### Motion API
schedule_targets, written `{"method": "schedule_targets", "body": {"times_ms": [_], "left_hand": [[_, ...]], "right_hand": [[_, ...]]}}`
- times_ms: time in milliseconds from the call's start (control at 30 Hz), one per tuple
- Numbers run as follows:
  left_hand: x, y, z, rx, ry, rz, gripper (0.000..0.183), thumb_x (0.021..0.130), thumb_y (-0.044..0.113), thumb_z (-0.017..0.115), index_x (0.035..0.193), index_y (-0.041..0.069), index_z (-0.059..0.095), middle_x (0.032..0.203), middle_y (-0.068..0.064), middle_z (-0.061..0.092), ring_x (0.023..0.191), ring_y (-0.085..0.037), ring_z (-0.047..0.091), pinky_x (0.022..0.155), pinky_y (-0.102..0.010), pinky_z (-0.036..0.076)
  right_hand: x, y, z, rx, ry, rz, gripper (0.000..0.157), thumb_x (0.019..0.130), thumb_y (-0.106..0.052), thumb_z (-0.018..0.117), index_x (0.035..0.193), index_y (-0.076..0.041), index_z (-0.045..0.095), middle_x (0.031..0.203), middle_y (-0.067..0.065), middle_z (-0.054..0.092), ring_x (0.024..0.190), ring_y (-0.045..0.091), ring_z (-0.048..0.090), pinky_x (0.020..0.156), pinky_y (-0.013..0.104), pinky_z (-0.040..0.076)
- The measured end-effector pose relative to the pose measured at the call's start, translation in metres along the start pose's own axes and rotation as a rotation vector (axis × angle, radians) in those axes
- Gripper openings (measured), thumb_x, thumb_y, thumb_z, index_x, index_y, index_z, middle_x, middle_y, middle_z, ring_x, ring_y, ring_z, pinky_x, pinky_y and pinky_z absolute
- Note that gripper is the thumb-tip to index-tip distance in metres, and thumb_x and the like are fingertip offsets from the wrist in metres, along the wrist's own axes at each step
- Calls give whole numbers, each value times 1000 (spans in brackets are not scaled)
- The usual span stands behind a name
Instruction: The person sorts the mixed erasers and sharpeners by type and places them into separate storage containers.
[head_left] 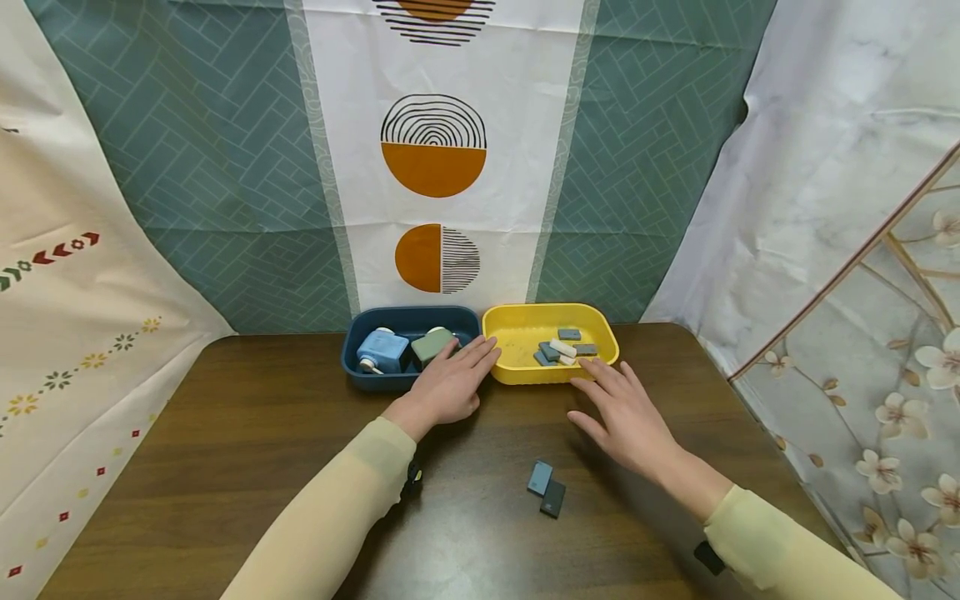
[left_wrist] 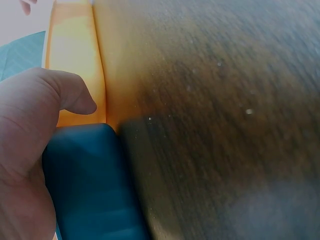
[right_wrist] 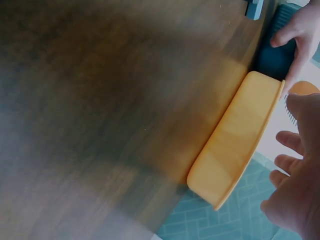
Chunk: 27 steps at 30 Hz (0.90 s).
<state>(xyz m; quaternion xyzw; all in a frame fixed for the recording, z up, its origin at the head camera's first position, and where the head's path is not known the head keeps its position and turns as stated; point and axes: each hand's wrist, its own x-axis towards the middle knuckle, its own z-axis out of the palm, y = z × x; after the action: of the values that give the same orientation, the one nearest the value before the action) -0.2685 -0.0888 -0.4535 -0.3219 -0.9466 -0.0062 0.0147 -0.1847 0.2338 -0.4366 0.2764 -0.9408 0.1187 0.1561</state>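
My left hand (head_left: pixel 450 385) reaches over the right end of the dark blue tray (head_left: pixel 360 382), its fingers stretched to the left rim of the yellow tray (head_left: pixel 517 377). In the left wrist view the thumb (left_wrist: pixel 75 95) overlaps the yellow tray beside the blue one. My right hand (head_left: pixel 622 412) hovers at the front right of the yellow tray, fingers spread and holding nothing. Inside the yellow tray lie several small flat blocks, among them a white block (head_left: pixel 562 347) and a grey block (head_left: pixel 586 350). A blue bottle-like container (head_left: pixel 384 350) and a green one (head_left: pixel 432 343) lie in the blue tray.
On the brown wooden table (head_left: pixel 247 450), a small blue block (head_left: pixel 539 477) touches or overlaps a dark block (head_left: pixel 552 498) in front of the trays. A patterned cloth (head_left: pixel 435 275) hangs behind the table's back edge. More cloth hangs at both sides.
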Motion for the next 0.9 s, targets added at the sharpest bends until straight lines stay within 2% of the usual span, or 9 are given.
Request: {"method": "schedule_targets", "body": {"times_ms": [300, 900], "left_hand": [[0, 0, -1, 2, -4, 2, 86, 106, 21, 72, 178, 17, 25, 185, 0, 15, 170, -19, 9, 137, -53, 9], [-1, 1, -3, 1, 1, 13, 85, 105, 19, 71, 177, 16, 26, 185, -2, 16, 170, -20, 10, 136, -54, 9]], "right_hand": [[-18, -7, 1, -10, 13, -39, 58, 99, -34, 85, 144, -1, 70, 165, 21, 51, 154, 44, 46, 128, 69, 26], [-40, -18, 4, -14, -34, -54, 60, 99, -42, 83, 144, -4, 71, 168, 17, 49, 159, 40, 40, 132, 65, 21]]}}
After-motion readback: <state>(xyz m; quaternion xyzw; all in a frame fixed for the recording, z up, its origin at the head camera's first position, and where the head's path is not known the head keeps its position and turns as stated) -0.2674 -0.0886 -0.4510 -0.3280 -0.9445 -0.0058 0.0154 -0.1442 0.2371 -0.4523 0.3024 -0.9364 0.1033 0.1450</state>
